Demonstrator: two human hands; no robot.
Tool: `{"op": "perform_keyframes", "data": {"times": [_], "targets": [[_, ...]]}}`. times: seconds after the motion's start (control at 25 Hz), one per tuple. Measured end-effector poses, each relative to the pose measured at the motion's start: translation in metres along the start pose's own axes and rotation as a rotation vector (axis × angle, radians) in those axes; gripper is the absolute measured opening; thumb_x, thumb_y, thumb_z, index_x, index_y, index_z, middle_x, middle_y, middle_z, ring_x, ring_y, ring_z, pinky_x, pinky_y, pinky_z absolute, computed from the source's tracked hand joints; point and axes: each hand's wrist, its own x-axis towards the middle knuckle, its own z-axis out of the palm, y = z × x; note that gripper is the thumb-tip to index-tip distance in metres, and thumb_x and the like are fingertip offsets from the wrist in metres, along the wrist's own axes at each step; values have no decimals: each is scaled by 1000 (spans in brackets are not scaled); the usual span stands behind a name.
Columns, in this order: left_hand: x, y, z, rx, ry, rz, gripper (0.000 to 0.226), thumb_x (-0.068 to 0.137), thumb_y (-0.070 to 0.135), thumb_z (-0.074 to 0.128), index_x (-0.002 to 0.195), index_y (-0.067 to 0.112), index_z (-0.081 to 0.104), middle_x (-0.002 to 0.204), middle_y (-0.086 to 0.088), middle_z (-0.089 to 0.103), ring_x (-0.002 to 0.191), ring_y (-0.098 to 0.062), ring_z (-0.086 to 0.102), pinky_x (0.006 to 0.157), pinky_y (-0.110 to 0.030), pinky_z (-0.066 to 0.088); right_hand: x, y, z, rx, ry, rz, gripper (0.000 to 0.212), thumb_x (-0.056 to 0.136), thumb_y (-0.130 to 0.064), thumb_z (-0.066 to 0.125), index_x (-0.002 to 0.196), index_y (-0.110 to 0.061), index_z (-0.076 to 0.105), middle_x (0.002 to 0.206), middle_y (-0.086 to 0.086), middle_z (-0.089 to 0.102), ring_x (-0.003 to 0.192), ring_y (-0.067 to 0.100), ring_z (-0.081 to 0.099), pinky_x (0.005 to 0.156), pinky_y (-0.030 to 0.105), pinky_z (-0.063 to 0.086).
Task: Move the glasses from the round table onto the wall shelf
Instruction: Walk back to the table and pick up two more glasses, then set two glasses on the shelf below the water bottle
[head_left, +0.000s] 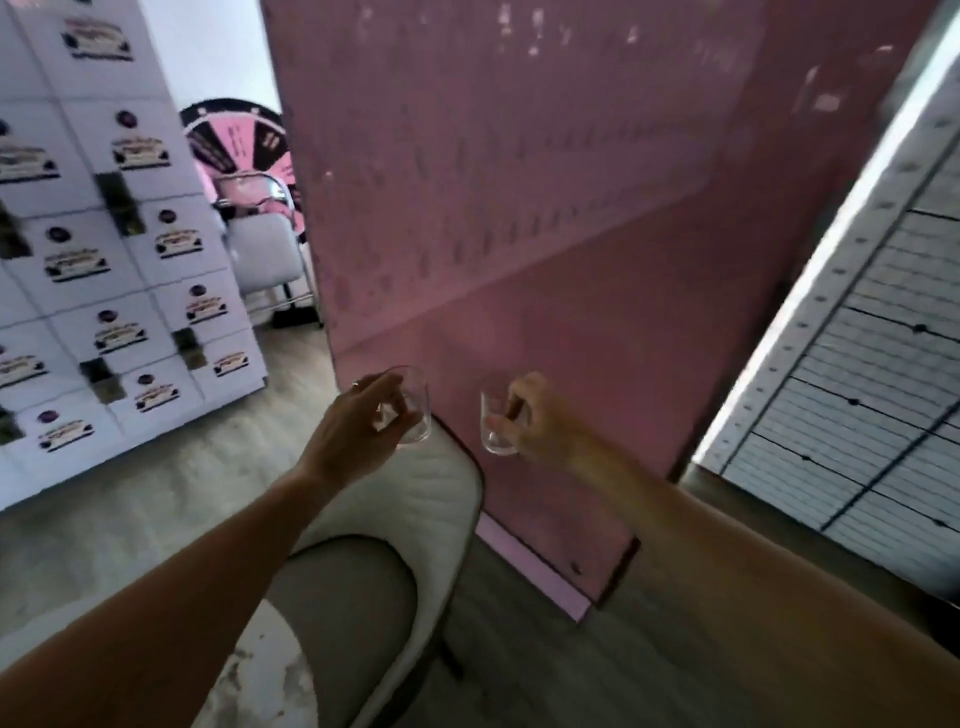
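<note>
From the head view I see my two hands stretched forward, and each one carries a clear glass. The left hand (358, 421) has its fingers curled round the left glass (410, 410), so this grip is closed on it. The right hand (530, 421) pinches the right glass (496, 421) from the side, also a closed grip on the glass. Both glasses are upright and in the air, just in front of the pink pegboard panel (519, 208), near its lower part.

I judge that the carrying step is in hand: the glasses are already off the table and not yet on a shelf. The next move calls for finding the wall shelf and bringing both glasses level to it, without knocking them on the panel or on each other.

Below the panel, under my left arm, there is a padded cream chair (415, 514), and at the bottom edge a pale round surface (254, 670) that may be the table, but it is cut off. Left of the panel stand stacked white boxes (119, 249) with labels too blurred to read, and a prize wheel (239, 140) behind. I cannot make out any wall shelf; right of the panel there is only a white slatted structure (872, 405), which is hard to identify.
</note>
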Motion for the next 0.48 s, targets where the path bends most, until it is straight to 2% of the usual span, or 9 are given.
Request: {"op": "perform_keyframes", "data": {"times": [0.08,0.16,0.24,0.32,0.4,0.48], "targets": [[5,64,30,-39,-88,112,24,83,27,75,103,16,68,111,-7,71,99,-28,69,85,-40,58,-52,22,-57,-46,50,115,32,83,-27,76,68,-9,54,80,5,58,70,21,53,66,31,41],[2,122,58,-62,-153,196,26,80,35,73,94,13,69,107,-7,73,97,-27,69,85,-31,52,-105,39,-105,-115,89,185,29,83,-35,73,77,-10,60,84,2,63,72,18,60,63,32,48],[-10,188,90,-86,-256,277,40,77,52,62,90,15,67,104,-6,73,94,-27,68,82,-33,50,-174,53,-154,-161,142,244,25,84,-37,73,86,-15,63,89,-3,60,78,13,60,66,24,48],[-29,252,122,-140,-353,376,49,74,58,54,86,12,64,102,-10,72,91,-29,66,81,-38,48,-243,65,-197,-191,191,319,26,84,-40,74,81,-17,61,91,-4,57,80,11,57,66,20,43],[-51,316,152,-218,-460,435,45,73,59,57,83,16,62,103,-11,70,93,-29,64,82,-40,48,-312,74,-237,-221,266,417,29,84,-44,73,77,-20,58,92,-4,57,82,11,56,67,21,40],[-73,377,178,-266,-520,491,33,74,54,69,80,23,60,104,-7,71,95,-24,64,82,-37,48,-375,81,-274,-249,334,509,30,83,-46,73,75,-22,57,94,-5,57,85,12,56,68,21,39]]}}
